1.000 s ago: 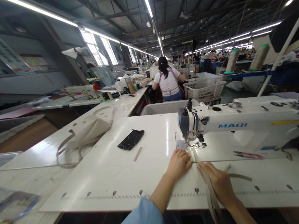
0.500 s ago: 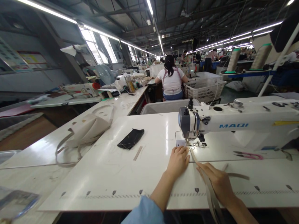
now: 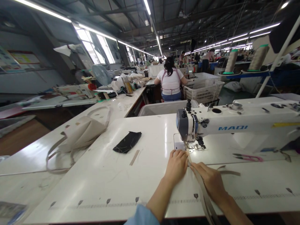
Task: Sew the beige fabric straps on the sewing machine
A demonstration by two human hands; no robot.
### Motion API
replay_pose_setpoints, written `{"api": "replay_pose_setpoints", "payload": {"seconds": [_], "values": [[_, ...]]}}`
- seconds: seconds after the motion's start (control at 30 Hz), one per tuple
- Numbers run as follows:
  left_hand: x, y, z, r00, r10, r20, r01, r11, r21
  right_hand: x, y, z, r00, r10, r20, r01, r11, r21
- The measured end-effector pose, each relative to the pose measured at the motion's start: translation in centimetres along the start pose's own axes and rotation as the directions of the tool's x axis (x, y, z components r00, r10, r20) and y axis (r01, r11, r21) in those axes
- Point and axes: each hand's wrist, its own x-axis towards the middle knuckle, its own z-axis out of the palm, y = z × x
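Note:
A long beige fabric strap [image 3: 203, 194] runs from the needle area of the white sewing machine [image 3: 234, 122] down over the table's front edge. My right hand [image 3: 212, 179] pinches it a short way in front of the presser foot. Close to the needle, my left hand [image 3: 176, 165] is curled with its fingertips pressed down on the strap's left side. The strap's end under the machine head is hidden by the fingers. To the right of my right hand lies another beige strip [image 3: 231, 172], partly covered by it.
A black fabric piece [image 3: 127, 142] and a short beige strip [image 3: 134, 157] lie left of my hands. Pink-handled thread snips [image 3: 248, 157] rest by the machine. A beige bag [image 3: 85, 131] with straps sits at left. Ahead, a person [image 3: 170, 79] sits beside a white basket [image 3: 202, 90].
My right hand has moved slightly left, nearer to my left hand, and the strap bends more between them. The whole view has shifted slightly.

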Motion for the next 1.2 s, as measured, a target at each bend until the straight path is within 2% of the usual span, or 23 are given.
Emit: {"api": "replay_pose_setpoints", "payload": {"seconds": [0.47, 0.93, 1.2], "values": [[0.0, -0.1, 0.0, 1.0, -0.005, 0.031, 0.005, 1.0, -0.012, -0.1, 0.1, 0.0, 0.999, -0.019, 0.027, 0.021, 0.999, -0.043], [-0.1, -0.2, -0.2, 0.998, -0.031, 0.06, 0.033, 0.999, -0.033, 0.0, 0.1, 0.7, 0.997, -0.021, 0.07, 0.032, 0.986, -0.163], [-1.1, -0.7, -1.0, 0.991, -0.032, 0.127, 0.046, 0.993, -0.108, -0.2, 0.2, 2.5, 0.989, -0.115, -0.088, 0.098, 0.978, -0.182]]}}
